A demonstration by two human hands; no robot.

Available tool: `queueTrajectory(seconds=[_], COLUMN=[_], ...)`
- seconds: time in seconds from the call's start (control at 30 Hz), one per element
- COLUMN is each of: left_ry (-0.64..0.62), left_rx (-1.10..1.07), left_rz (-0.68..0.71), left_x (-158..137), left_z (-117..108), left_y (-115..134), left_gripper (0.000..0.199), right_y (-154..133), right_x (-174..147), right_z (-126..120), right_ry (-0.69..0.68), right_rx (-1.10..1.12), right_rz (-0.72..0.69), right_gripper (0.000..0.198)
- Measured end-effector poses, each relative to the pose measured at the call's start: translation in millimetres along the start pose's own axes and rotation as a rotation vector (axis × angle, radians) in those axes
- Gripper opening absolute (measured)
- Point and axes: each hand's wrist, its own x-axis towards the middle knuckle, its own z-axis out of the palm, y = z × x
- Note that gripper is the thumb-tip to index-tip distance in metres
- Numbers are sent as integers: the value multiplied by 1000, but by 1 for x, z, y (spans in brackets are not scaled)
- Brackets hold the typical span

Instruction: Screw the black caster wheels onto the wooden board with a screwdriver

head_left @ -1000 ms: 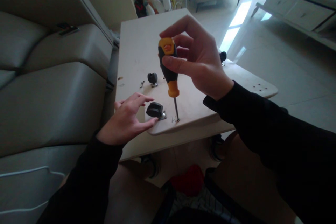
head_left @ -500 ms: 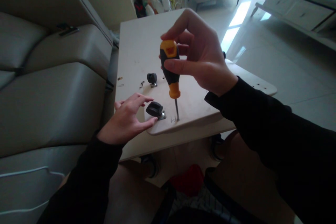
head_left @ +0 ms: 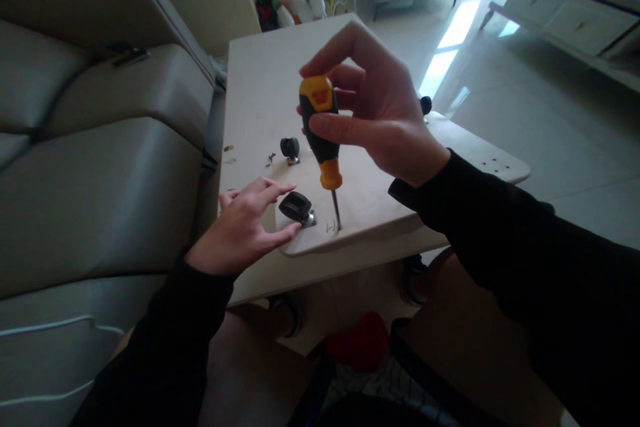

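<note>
A yellow-and-black screwdriver (head_left: 320, 127) stands almost upright in my right hand (head_left: 375, 100), with thumb and fingers closed around its handle. Its metal shaft runs down to a screw point on a pale board (head_left: 380, 193), near the front edge. Beside it, a black caster wheel (head_left: 296, 207) with a metal plate sits at the board's front left corner. My left hand (head_left: 245, 223) is spread around that caster, thumb close to its plate and fingertips by the wheel; whether they touch is hard to see. Small wire-like bits lie between the caster and the screwdriver tip.
Another caster (head_left: 290, 149) stands farther back, with small dark screws (head_left: 271, 159) to its left. A third caster (head_left: 425, 105) shows behind my right wrist. The board rests on a white table (head_left: 270, 73). A grey sofa (head_left: 125, 193) is on the left; a white cabinet (head_left: 565, 20) stands back right.
The screwdriver handle has tilted slightly to the left with my right hand, while its tip stays at the same spot. My left hand has barely moved.
</note>
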Motion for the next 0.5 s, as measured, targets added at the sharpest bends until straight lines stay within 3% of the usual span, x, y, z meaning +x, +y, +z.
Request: queueTrajectory(seconds=[0.17,0.33,0.5], left_ry=[-5,-3,-5], left_rx=[-2,13,19], left_rz=[-8,-11,-1], left_x=[1,2,1], left_z=[-1,-1,-1], left_y=[2,2,1], left_gripper=[49,50,50], right_y=[-8,-9,-5], right_x=[-2,-2,1], right_z=[2,-1,0], right_ry=[26,-4,65], right_rx=[62,20,116], right_rz=[-60,24,-134], right_gripper=[43,45,45])
